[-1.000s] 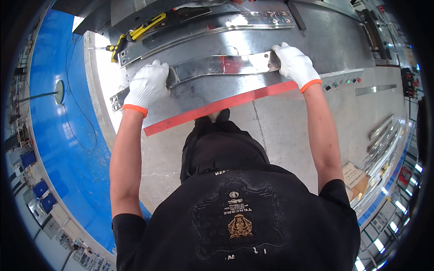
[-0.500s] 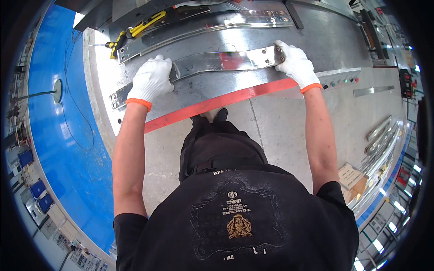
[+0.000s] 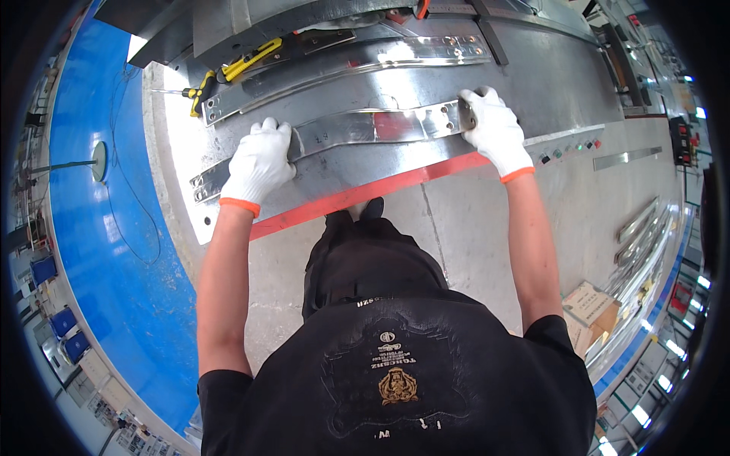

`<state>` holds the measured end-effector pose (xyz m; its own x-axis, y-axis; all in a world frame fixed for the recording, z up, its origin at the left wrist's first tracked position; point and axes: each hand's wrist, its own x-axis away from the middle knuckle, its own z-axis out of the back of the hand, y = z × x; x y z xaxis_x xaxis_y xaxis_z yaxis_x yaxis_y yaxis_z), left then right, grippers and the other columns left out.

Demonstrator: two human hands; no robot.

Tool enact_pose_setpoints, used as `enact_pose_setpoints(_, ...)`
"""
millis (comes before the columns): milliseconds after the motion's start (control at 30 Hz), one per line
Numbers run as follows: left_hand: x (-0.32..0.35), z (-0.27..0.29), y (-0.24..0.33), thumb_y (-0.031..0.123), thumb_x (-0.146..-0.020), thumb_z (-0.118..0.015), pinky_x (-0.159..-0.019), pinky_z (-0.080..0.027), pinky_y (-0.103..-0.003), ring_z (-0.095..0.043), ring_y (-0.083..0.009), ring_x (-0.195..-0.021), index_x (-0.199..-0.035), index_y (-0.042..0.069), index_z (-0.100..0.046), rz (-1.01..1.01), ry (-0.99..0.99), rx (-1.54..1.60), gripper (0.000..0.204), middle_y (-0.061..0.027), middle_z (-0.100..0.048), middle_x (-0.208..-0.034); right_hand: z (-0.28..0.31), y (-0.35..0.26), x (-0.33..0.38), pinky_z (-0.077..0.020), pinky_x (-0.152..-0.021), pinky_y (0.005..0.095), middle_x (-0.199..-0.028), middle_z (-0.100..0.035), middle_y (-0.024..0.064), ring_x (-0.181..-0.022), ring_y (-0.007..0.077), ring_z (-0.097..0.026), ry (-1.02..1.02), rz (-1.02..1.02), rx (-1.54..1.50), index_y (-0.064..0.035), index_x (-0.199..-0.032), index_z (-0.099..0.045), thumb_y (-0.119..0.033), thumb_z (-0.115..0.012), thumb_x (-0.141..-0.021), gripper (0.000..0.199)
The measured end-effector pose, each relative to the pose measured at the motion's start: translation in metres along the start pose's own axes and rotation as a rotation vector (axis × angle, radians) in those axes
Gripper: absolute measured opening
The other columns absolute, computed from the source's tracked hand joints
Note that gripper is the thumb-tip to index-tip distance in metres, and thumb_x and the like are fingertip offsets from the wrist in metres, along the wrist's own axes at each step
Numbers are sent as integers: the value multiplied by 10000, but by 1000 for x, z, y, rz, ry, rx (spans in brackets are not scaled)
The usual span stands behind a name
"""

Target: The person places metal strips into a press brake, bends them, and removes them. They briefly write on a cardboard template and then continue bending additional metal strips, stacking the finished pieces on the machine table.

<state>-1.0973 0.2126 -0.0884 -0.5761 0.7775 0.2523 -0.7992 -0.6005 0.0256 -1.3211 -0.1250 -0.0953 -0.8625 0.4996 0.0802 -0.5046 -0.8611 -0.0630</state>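
A long, shiny metal bar (image 3: pixel 346 129) with gentle bends and holes near both ends lies along the metal worktable (image 3: pixel 334 173). My left hand (image 3: pixel 260 161), in a white knit glove with an orange cuff, is wrapped over the bar towards its left end. At the right end, my right hand (image 3: pixel 493 131), gloved the same way, grips the bar beside its holes. A reddish patch shows on the bar's middle. The fingers' undersides are hidden.
Beyond lies a second group of long metal bars (image 3: pixel 357 62). A yellow utility knife (image 3: pixel 252 61) and a yellow-black screwdriver (image 3: pixel 199 93) rest at the far left. A red strip (image 3: pixel 365 188) edges the table. Push buttons (image 3: pixel 569 150) sit at right; a cardboard box (image 3: pixel 589 308) stands lower right.
The view has tilted slightly, so the table and my hands sit lower in the picture. Both hands keep their hold; the bar shows no clear shift along the table.
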Motion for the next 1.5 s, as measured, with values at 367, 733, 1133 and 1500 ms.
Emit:
enact_pose_setpoints(367,39,-15,17,223,-696,-842,-956,-520,-465,-631,-331,-1124,-1300,32,-600,-64,151,-75,679,-144,-641,-1202,-18,1,52,-520,-1025,529,-1295,-633,115,-1249,377,-578,76,210,19,-140,-1325,-602,-149,-766,-861,492)
enact_pose_setpoints(733,84,-47,50,292,-739,-831,-1060,-476,-505,-583,-375,-1228,-1391,1,-565,26,151,25,762,-168,-590,-1294,-19,22,46,-502,-1073,492,-1348,-646,89,-1286,360,-590,-18,237,-57,-168,-1354,-613,-36,-777,-752,637)
enact_pose_setpoints(1133,86,-53,11,409,-740,-874,-996,-474,-498,-612,-339,-1163,-1365,144,-699,2,286,186,701,-98,-667,-1239,-12,23,37,-571,-1044,411,-1453,-634,103,-1244,340,-662,-56,86,-250,-188,-1430,-647,-64,-859,-742,731)
enact_pose_setpoints(1500,78,-39,-38,479,-802,-889,-964,-533,-542,-652,-431,-1148,-1515,83,-531,739,257,197,890,-289,-632,-1290,0,50,2,-504,-1096,377,-1395,-692,206,-1306,293,-661,-32,-315,-702,-24,-1501,-578,-439,-711,-940,710)
